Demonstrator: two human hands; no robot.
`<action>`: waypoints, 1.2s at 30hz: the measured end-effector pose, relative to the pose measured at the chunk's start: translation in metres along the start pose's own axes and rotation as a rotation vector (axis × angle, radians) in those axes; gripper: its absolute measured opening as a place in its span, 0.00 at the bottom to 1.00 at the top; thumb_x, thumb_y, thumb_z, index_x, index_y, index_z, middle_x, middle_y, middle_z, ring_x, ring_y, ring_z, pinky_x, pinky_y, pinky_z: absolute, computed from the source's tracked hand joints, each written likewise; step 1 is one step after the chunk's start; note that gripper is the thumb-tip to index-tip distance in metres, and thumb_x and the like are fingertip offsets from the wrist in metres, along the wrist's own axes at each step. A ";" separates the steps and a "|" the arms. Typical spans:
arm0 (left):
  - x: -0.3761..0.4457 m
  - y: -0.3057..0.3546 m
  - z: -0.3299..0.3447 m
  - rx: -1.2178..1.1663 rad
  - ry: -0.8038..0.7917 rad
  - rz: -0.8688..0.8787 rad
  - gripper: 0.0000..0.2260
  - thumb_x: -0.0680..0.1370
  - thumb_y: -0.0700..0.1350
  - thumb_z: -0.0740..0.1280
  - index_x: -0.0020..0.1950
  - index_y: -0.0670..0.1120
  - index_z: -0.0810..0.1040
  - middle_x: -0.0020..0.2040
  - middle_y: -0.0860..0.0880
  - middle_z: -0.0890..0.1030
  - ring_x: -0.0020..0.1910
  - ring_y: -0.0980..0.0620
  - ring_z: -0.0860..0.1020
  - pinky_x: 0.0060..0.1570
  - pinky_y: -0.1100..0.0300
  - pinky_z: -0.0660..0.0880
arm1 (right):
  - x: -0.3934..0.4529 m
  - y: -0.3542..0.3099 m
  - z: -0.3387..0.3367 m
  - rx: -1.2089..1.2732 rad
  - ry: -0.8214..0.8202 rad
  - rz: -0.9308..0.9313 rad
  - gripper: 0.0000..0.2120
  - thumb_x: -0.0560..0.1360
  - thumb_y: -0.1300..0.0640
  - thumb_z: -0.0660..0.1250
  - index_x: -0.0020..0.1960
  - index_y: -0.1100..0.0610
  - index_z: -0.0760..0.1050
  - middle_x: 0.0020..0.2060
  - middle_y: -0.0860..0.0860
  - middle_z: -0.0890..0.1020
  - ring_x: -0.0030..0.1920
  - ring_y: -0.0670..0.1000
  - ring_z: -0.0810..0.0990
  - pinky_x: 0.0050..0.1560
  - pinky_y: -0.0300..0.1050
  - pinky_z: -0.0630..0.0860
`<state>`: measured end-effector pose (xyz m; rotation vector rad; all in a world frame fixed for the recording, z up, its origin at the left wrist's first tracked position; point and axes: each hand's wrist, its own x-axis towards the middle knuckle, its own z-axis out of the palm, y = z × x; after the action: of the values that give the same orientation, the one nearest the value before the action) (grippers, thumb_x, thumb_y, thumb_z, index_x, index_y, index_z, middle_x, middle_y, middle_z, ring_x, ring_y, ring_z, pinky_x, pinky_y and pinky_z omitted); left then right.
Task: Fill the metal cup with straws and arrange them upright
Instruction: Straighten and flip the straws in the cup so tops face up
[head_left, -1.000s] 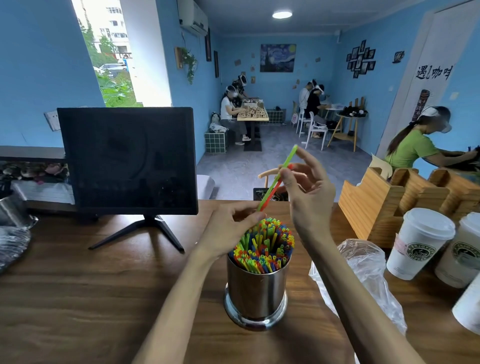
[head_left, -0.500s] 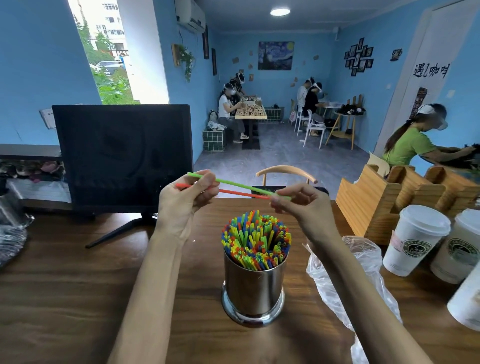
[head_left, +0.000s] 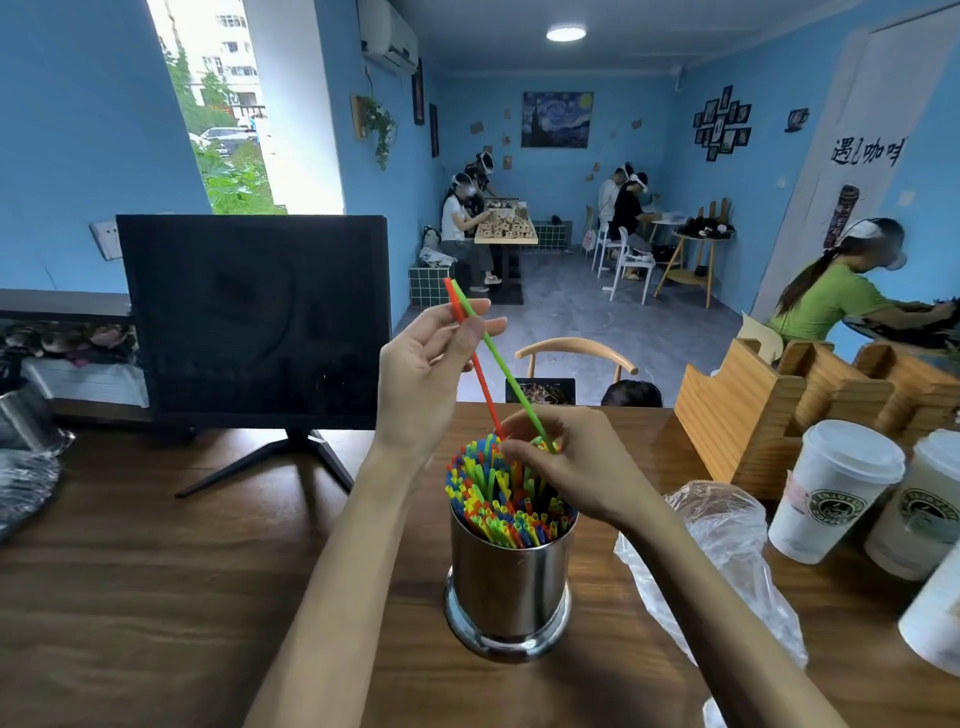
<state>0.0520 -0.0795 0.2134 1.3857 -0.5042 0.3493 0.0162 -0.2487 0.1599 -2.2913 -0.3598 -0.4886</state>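
Standing on the wooden counter (head_left: 156, 597), the metal cup (head_left: 509, 587) brims with upright straws (head_left: 498, 493). Red straw (head_left: 480, 374) and green straw (head_left: 506, 369) slant down into it, pinched near their tops by the left hand (head_left: 431, 374), steadied low between the right hand (head_left: 566, 467) fingertips.

The cup (head_left: 509, 582) is polished metal, smooth and mirror-glossy, with a brighter flared rim at its base, and the straws (head_left: 506, 491) in it are smooth, thin plastic in bright matt colours. The table (head_left: 130, 597) is dark wood with visible grain and a low sheen, while the rack (head_left: 737, 410) is pale, matt, bare-looking wood. The bag (head_left: 727, 545) is thin, crinkled, clear glossy plastic; the paper cups (head_left: 831, 493) look matt white with smooth plastic lids, and the monitor (head_left: 254, 317) is matt black.
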 end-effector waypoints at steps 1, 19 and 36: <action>0.000 0.001 0.002 0.020 -0.020 0.021 0.06 0.81 0.45 0.67 0.57 0.47 0.80 0.49 0.53 0.88 0.55 0.56 0.84 0.53 0.62 0.78 | 0.000 -0.002 -0.001 -0.011 -0.025 -0.006 0.06 0.76 0.50 0.74 0.52 0.49 0.84 0.47 0.41 0.86 0.49 0.38 0.82 0.50 0.32 0.74; -0.010 0.005 0.011 -0.010 -0.102 0.145 0.19 0.84 0.39 0.64 0.72 0.54 0.70 0.53 0.46 0.83 0.42 0.48 0.85 0.46 0.51 0.83 | -0.013 -0.012 0.012 0.066 -0.109 -0.024 0.07 0.78 0.50 0.72 0.52 0.51 0.78 0.46 0.40 0.80 0.53 0.41 0.75 0.56 0.36 0.69; -0.009 0.001 0.013 -0.252 -0.169 0.028 0.20 0.81 0.34 0.65 0.70 0.52 0.74 0.52 0.49 0.82 0.44 0.52 0.82 0.47 0.58 0.81 | -0.012 -0.001 0.006 0.135 -0.181 0.011 0.06 0.77 0.53 0.65 0.54 0.47 0.74 0.52 0.47 0.84 0.57 0.47 0.80 0.60 0.57 0.76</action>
<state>0.0421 -0.0915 0.2110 1.1692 -0.6840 0.1845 0.0062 -0.2451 0.1516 -2.2101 -0.4547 -0.2443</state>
